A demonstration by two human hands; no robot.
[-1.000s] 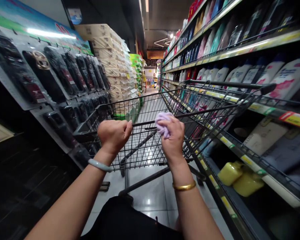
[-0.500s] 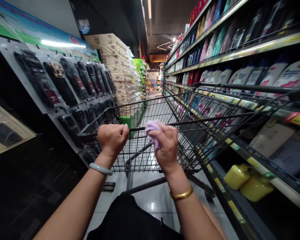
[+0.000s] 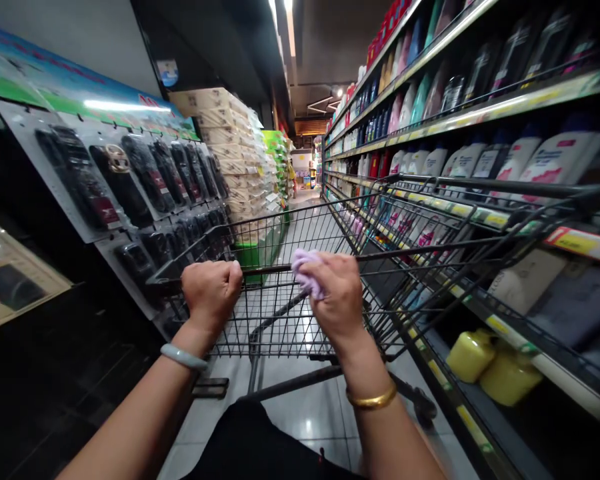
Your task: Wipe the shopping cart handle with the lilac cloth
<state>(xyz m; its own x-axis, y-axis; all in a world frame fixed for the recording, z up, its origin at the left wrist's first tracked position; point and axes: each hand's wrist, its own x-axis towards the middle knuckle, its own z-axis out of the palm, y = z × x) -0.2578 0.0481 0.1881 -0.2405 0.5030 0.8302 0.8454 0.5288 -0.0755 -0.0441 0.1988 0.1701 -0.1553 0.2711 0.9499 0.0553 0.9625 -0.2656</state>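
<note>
My left hand [image 3: 211, 293] is wrapped round the dark bar of a wire shopping cart [image 3: 275, 327], with the thumb lying along the bar. A pale bangle circles that wrist. Bunched in the closed fingers of my right hand [image 3: 337, 293] is a lilac cloth [image 3: 307, 272]. This fist rests at the same bar, to the right of the left one; whether its fingers also go round the bar is hidden by the cloth and knuckles. A gold bangle sits on the right wrist.
Shelves of shampoo bottles [image 3: 553, 160] run close along the cart's right side, with yellow containers [image 3: 510, 377] low down. Hanging packaged belts [image 3: 153, 177] line the left. Stacked cartons [image 3: 225, 147] stand farther ahead, beside the tiled aisle floor [image 3: 305, 223].
My left hand and the cart's left corner sit slightly farther left and lower in view. My right hand has shifted slightly right and down, still holding the cloth.
</note>
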